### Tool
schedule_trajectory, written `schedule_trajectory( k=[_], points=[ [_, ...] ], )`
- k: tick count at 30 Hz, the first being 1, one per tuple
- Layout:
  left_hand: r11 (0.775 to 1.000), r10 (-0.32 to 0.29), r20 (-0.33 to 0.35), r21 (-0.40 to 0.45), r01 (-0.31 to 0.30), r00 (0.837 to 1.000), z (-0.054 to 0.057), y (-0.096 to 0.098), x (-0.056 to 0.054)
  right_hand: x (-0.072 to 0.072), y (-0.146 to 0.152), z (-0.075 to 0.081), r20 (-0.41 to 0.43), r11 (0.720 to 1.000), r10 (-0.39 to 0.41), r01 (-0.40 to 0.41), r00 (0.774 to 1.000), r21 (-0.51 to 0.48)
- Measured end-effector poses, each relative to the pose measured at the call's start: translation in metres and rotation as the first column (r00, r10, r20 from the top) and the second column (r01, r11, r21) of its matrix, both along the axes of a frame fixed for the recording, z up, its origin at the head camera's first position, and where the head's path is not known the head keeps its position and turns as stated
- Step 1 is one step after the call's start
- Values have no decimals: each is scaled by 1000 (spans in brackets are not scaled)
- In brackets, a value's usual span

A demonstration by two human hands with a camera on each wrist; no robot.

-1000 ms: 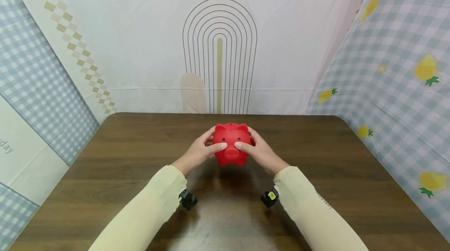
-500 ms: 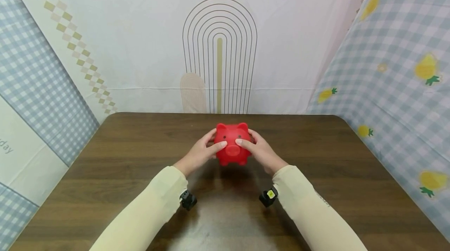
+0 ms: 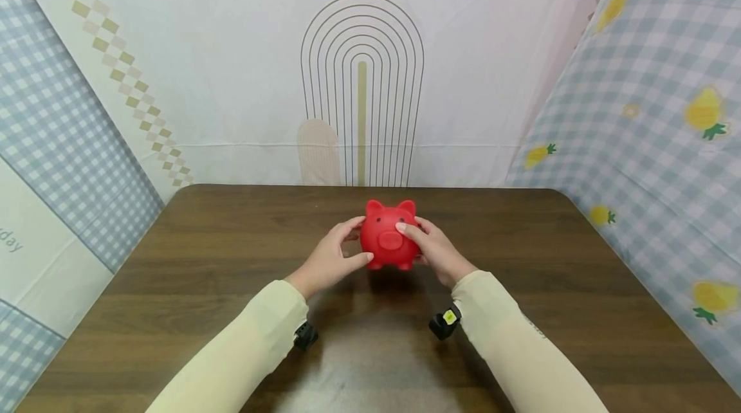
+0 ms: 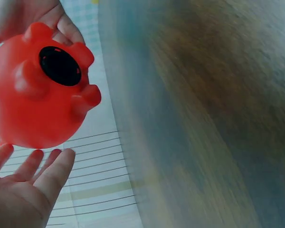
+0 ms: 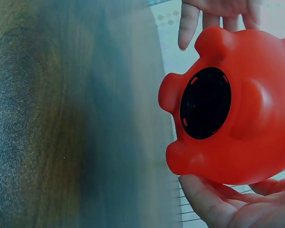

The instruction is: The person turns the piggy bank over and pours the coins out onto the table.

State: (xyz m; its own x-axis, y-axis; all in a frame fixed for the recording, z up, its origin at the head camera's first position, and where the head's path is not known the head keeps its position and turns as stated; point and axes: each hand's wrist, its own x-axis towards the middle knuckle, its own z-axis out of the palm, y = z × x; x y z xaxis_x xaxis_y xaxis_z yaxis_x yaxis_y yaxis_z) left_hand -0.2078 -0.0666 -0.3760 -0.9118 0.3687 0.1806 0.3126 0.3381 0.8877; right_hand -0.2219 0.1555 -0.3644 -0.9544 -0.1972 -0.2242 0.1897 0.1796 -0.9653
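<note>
A red piggy bank [image 3: 389,236] is held up off the table, its snout towards me. Both wrist views show its underside, with stubby feet and a round black plug [image 5: 206,103]. My right hand [image 3: 441,252] grips its right side, thumb on the face beside the snout and fingers around the back. On the other side my left hand [image 3: 330,255] is spread, thumb low by the pig and fingers fairly straight. In the left wrist view the left fingers [image 4: 61,166] lie just beside the pig's body; whether the thumb touches it, I cannot tell.
A dark wooden table [image 3: 202,310] lies beneath the hands. Behind it hangs a white patterned cloth [image 3: 243,65], and a blue checked cloth [image 3: 654,162] with pineapples hangs on the right. Each wrist carries a small black camera [image 3: 444,323].
The piggy bank has shifted slightly right and its face now tips up less. My left hand has loosened, its thumb moving from the face down to the pig's lower side; the right hand keeps its grip.
</note>
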Motion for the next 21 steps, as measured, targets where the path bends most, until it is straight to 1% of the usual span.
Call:
schedule_trajectory(
  k=[3,6,9,12,15,18,19,21],
  points=[
    [999,3,-74,-33,-5,997,-1,-1,1,0,1,2,9,1000,-2,2,1000,-4],
    [999,2,-125,-54,-9,992,-1,-2,2,0,1,4,15,1000,3,-3,1000,-8],
    [998,-6,-169,-56,-3,986,-1,-3,2,0,2,6,9,999,30,-30,1000,-15],
    [997,-24,-222,-73,8,975,-2,-2,1,0,2,8,13,999,45,-45,999,-23],
    [992,-42,-282,-125,6,958,-3,-2,0,0,3,10,24,998,51,-51,998,-26],
    [986,-55,-321,-168,0,946,-3,-1,0,0,3,11,34,998,59,-58,998,-21],
    [984,-55,-326,-178,-4,944,-3,-1,0,0,3,11,36,998,62,-62,997,-19],
    [982,-54,-319,-188,-7,946,-2,0,1,0,3,11,40,998,70,-69,997,-13]
  ],
)
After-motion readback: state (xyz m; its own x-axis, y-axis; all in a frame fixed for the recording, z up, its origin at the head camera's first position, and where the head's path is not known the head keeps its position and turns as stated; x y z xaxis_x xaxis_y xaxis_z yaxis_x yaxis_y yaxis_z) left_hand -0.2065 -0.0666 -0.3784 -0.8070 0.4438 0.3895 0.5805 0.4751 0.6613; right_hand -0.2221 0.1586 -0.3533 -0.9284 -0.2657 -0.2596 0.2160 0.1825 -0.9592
